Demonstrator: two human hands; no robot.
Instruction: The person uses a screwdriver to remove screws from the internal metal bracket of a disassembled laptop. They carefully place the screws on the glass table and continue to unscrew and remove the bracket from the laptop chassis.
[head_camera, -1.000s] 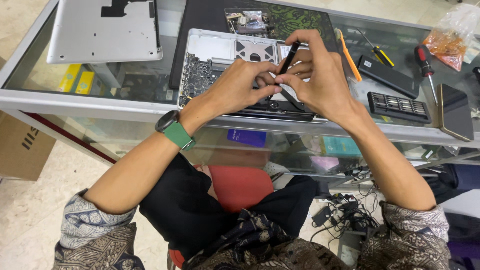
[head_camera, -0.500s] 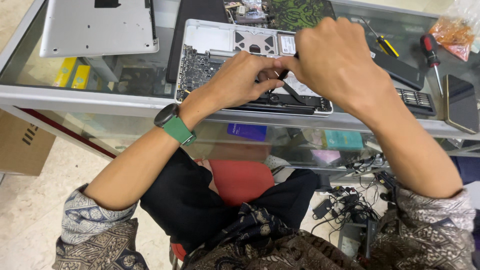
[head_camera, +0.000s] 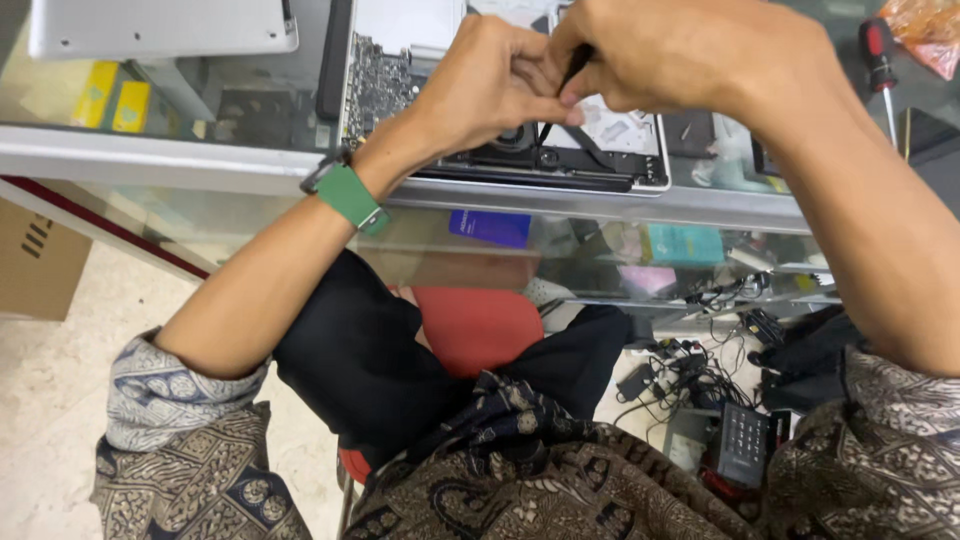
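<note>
Laptop (head_camera: 560, 160) opened, silver, innards exposed; right hand (head_camera: 680, 50) pinches black tool (head_camera: 560, 95); left hand (head_camera: 490, 80) pinched shut beside it.

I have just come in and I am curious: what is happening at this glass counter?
A person sits at a glass counter with an opened laptop lying on it, its inner parts exposed. The right hand grips a thin black tool pointed down into the laptop, and the left hand pinches the same tool lower down. A grey cover panel lies to the left, and a red-handled screwdriver to the right.
</note>
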